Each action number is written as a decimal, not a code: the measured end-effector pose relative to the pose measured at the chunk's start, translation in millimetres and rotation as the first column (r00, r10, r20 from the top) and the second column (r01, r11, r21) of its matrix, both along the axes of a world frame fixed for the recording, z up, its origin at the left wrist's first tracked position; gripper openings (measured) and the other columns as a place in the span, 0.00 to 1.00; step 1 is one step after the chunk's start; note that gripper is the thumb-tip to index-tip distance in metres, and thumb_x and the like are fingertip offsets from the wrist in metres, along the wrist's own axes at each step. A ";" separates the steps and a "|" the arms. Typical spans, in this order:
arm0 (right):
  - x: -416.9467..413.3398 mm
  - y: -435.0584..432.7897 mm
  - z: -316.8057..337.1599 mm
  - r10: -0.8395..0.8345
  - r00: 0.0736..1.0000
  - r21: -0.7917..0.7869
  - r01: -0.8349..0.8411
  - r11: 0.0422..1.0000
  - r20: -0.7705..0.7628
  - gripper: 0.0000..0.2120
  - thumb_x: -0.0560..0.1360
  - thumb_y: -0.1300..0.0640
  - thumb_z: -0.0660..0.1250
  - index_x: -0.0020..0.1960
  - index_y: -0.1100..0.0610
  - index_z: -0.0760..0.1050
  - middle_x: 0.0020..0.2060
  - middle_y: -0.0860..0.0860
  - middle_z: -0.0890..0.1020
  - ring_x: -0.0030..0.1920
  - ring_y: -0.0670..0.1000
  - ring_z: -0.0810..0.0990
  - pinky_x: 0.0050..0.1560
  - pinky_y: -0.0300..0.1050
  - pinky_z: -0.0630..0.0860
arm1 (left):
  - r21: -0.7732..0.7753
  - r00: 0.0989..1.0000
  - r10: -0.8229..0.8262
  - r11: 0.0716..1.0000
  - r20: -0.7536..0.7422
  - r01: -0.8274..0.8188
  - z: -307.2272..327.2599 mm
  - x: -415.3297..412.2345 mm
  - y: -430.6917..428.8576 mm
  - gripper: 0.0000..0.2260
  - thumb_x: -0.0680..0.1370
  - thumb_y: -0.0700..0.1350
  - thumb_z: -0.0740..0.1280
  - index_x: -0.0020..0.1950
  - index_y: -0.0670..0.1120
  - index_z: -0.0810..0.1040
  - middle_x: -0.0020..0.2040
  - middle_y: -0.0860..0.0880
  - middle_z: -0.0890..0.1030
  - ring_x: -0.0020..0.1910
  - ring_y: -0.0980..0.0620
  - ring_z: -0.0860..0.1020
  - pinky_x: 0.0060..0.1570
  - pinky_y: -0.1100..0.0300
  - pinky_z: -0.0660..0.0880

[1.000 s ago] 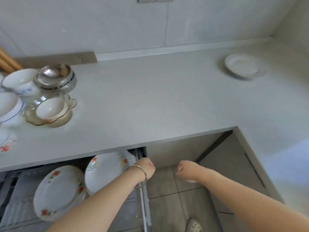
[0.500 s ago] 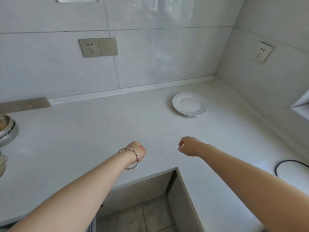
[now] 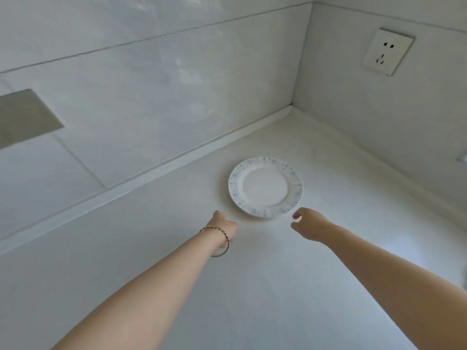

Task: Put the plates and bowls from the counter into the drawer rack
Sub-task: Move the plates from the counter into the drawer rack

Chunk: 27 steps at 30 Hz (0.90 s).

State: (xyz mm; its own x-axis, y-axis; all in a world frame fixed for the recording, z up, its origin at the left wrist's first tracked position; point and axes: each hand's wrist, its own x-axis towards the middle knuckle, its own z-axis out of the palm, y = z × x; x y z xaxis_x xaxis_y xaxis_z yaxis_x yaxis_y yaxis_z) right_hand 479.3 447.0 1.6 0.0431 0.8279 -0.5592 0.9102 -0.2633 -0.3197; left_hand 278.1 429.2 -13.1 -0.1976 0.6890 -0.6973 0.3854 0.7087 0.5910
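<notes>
A white plate with a pale blue speckled rim (image 3: 265,187) lies flat on the white counter (image 3: 252,286) near the corner of the walls. My left hand (image 3: 225,227), with a bracelet on its wrist, hovers just left of the plate's near edge, fingers curled and empty. My right hand (image 3: 307,226) is just right of the plate's near edge, fingers slightly apart and curved, holding nothing. Neither hand touches the plate. The drawer rack and the other dishes are out of view.
Tiled walls meet in a corner behind the plate. A wall socket (image 3: 388,51) sits on the right wall. A grey plate-like panel (image 3: 22,117) is on the left wall. A raised strip (image 3: 151,170) runs along the counter's back edge.
The view swung from the drawer rack up and right to the counter corner. Both hands moved forward over the counter and now flank the near edge of the plate.
</notes>
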 end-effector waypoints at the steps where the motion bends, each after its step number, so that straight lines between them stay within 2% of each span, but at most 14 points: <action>1: -0.6 16.1 -6.8 -0.066 0.998 0.010 0.066 0.998 -0.009 0.21 0.78 0.56 0.58 0.70 0.59 0.64 0.66 0.57 0.73 0.65 0.57 0.73 0.60 0.44 0.70 | -0.011 0.998 0.047 0.999 0.036 -0.047 -7.4 -1.2 18.3 0.21 0.76 0.38 0.59 0.69 0.43 0.60 0.52 0.44 0.72 0.49 0.45 0.77 0.45 0.59 0.73; 3: -1.1 47.3 -19.6 -0.222 0.974 0.053 0.225 0.973 -0.045 0.23 0.78 0.56 0.58 0.71 0.62 0.61 0.65 0.60 0.73 0.63 0.60 0.74 0.57 0.47 0.72 | -0.027 0.992 0.109 0.994 0.064 -0.107 -21.0 -3.4 51.9 0.20 0.75 0.38 0.61 0.65 0.46 0.59 0.50 0.45 0.73 0.50 0.45 0.77 0.43 0.58 0.74; 5: -0.8 74.7 -30.3 -0.373 0.924 0.073 0.380 0.922 -0.088 0.23 0.78 0.56 0.59 0.69 0.65 0.59 0.64 0.63 0.72 0.61 0.62 0.75 0.52 0.49 0.72 | -0.019 0.994 0.105 0.994 0.015 -0.104 -35.6 -6.3 82.0 0.27 0.73 0.39 0.66 0.69 0.43 0.59 0.55 0.43 0.74 0.57 0.42 0.77 0.57 0.52 0.76; 6: 0.4 86.6 -36.2 -0.426 0.899 0.061 0.434 0.899 -0.103 0.22 0.79 0.56 0.59 0.68 0.66 0.60 0.64 0.64 0.72 0.61 0.63 0.75 0.50 0.48 0.71 | -0.020 0.995 0.104 0.994 -0.001 -0.104 -42.1 -7.1 94.9 0.29 0.72 0.39 0.67 0.70 0.42 0.59 0.59 0.41 0.74 0.59 0.41 0.76 0.61 0.49 0.75; 9: 3.1 109.0 -55.2 -0.547 0.818 -0.019 0.553 0.833 -0.177 0.20 0.77 0.57 0.61 0.64 0.69 0.65 0.59 0.64 0.76 0.55 0.61 0.76 0.45 0.46 0.70 | -0.041 0.987 0.141 0.990 0.076 -0.138 -63.6 -8.2 124.5 0.26 0.71 0.34 0.67 0.68 0.39 0.66 0.61 0.39 0.76 0.59 0.39 0.77 0.61 0.45 0.75; 11: 3.7 115.2 -68.5 -0.599 0.764 -0.074 0.601 0.796 -0.239 0.17 0.76 0.61 0.62 0.62 0.69 0.70 0.50 0.61 0.78 0.48 0.58 0.76 0.51 0.52 0.77 | -0.046 0.973 0.177 0.984 0.145 -0.172 -77.9 -7.3 136.1 0.19 0.71 0.29 0.63 0.62 0.38 0.71 0.60 0.38 0.78 0.58 0.39 0.78 0.59 0.42 0.75; 13: 3.6 116.2 -78.1 -0.654 0.691 -0.115 0.655 0.746 -0.308 0.16 0.75 0.63 0.62 0.60 0.69 0.72 0.47 0.59 0.76 0.48 0.59 0.76 0.58 0.57 0.77 | -0.046 0.958 0.217 0.976 0.189 -0.212 -85.5 -6.1 140.9 0.16 0.72 0.27 0.62 0.56 0.40 0.71 0.59 0.38 0.77 0.56 0.40 0.78 0.58 0.40 0.75; 15: 3.0 112.3 -80.0 -0.696 0.616 -0.141 0.703 0.697 -0.368 0.16 0.75 0.65 0.63 0.61 0.67 0.71 0.50 0.60 0.77 0.54 0.62 0.78 0.59 0.58 0.76 | -0.051 0.946 0.241 0.971 0.215 -0.235 -87.3 -5.6 141.3 0.14 0.74 0.26 0.62 0.54 0.42 0.69 0.56 0.39 0.76 0.52 0.42 0.77 0.58 0.40 0.75; 17: 2.9 103.5 -78.2 -0.709 0.577 -0.155 0.722 0.675 -0.405 0.15 0.75 0.65 0.63 0.62 0.67 0.71 0.56 0.63 0.78 0.58 0.64 0.77 0.60 0.59 0.76 | -0.038 0.953 0.221 0.975 0.206 -0.218 -84.5 -7.0 136.6 0.15 0.74 0.26 0.62 0.56 0.41 0.71 0.56 0.40 0.77 0.54 0.41 0.77 0.59 0.39 0.75; 19: 4.3 89.1 -75.1 -0.712 0.565 -0.159 0.725 0.670 -0.417 0.15 0.75 0.66 0.63 0.62 0.67 0.72 0.57 0.64 0.78 0.58 0.64 0.77 0.60 0.59 0.76 | -0.028 0.956 0.218 0.976 0.195 -0.217 -77.4 -7.5 124.0 0.17 0.74 0.26 0.62 0.61 0.38 0.71 0.57 0.41 0.78 0.58 0.39 0.78 0.59 0.39 0.75; 21: 6.8 69.7 -69.5 -0.699 0.581 -0.155 0.712 0.685 -0.417 0.15 0.75 0.66 0.64 0.62 0.67 0.72 0.55 0.63 0.78 0.57 0.65 0.78 0.59 0.60 0.76 | -0.032 0.953 0.224 0.974 0.205 -0.223 -67.0 -7.2 102.6 0.18 0.73 0.25 0.62 0.62 0.37 0.70 0.58 0.40 0.78 0.58 0.38 0.78 0.57 0.40 0.75; 24: 11.6 38.8 -54.3 -0.644 0.635 -0.154 0.651 0.744 -0.426 0.15 0.75 0.66 0.64 0.61 0.67 0.72 0.48 0.60 0.77 0.57 0.64 0.78 0.59 0.59 0.76 | -0.043 0.924 0.269 0.963 0.270 -0.268 -45.6 -7.6 60.2 0.17 0.74 0.23 0.61 0.57 0.41 0.69 0.55 0.40 0.75 0.53 0.38 0.77 0.52 0.41 0.76; 27: 13.2 7.7 -31.5 -0.556 0.718 -0.132 0.558 0.819 -0.418 0.15 0.74 0.65 0.63 0.60 0.65 0.70 0.51 0.58 0.76 0.57 0.62 0.77 0.57 0.54 0.77 | -0.005 0.908 0.303 0.949 0.289 -0.315 -22.9 -8.3 9.3 0.15 0.73 0.22 0.61 0.50 0.41 0.68 0.53 0.41 0.74 0.51 0.39 0.76 0.51 0.40 0.76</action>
